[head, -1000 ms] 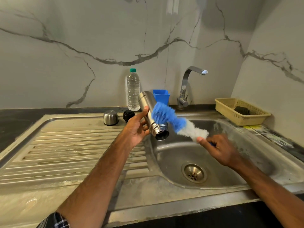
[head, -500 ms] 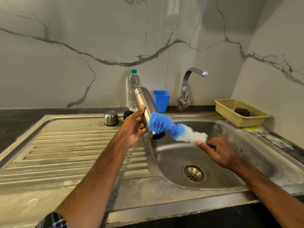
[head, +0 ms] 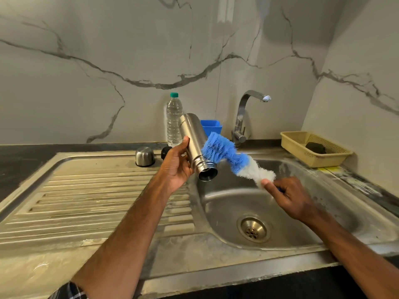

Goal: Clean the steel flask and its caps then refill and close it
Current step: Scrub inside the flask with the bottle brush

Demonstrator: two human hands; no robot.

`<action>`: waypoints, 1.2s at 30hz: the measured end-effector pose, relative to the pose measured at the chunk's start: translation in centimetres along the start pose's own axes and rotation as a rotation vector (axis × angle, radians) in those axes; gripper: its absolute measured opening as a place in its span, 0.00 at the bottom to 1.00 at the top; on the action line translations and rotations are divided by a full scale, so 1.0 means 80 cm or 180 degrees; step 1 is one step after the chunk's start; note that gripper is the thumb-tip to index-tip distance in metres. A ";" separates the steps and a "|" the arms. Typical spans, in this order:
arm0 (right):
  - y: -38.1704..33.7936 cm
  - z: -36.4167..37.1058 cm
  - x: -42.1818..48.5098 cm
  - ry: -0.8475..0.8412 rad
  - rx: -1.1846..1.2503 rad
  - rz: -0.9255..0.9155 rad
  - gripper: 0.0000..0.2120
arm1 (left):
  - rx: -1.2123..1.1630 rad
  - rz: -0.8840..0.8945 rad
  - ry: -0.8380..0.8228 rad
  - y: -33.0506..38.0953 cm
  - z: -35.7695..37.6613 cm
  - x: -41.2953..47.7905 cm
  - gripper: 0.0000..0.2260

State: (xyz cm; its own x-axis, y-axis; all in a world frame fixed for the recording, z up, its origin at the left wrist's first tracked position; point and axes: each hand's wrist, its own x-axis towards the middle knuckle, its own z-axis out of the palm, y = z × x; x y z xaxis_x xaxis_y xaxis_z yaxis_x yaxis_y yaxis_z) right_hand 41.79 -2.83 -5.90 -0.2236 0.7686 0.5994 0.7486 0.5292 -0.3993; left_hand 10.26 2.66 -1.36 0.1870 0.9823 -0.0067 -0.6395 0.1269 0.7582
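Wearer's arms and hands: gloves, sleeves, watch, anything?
No gloves, rings or watch visible on the left hand or right hand. Left forearm bare up to a dark checked sleeve with white lines at the bottom frame edge. Right forearm bare, no sleeve in view.

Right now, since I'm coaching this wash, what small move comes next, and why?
Probably draw the brush back and aim its blue tip into the mouth of the flask. The right hand holds it with bristles against the flask's outside; the left hand tilts the open mouth toward the sink.
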 end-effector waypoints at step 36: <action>0.009 -0.025 -0.016 -0.0092 -0.0219 0.0097 0.32 | 0.0405 -0.0196 0.0015 -0.013 0.004 0.003 0.19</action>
State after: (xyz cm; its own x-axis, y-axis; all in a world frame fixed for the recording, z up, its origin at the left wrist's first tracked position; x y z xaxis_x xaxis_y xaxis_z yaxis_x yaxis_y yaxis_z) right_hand 43.85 -4.18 -5.57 -0.2173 0.7946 0.5669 0.7963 0.4801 -0.3679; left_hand 11.22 2.74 -1.96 0.2192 0.9739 -0.0585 -0.5272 0.1687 0.8328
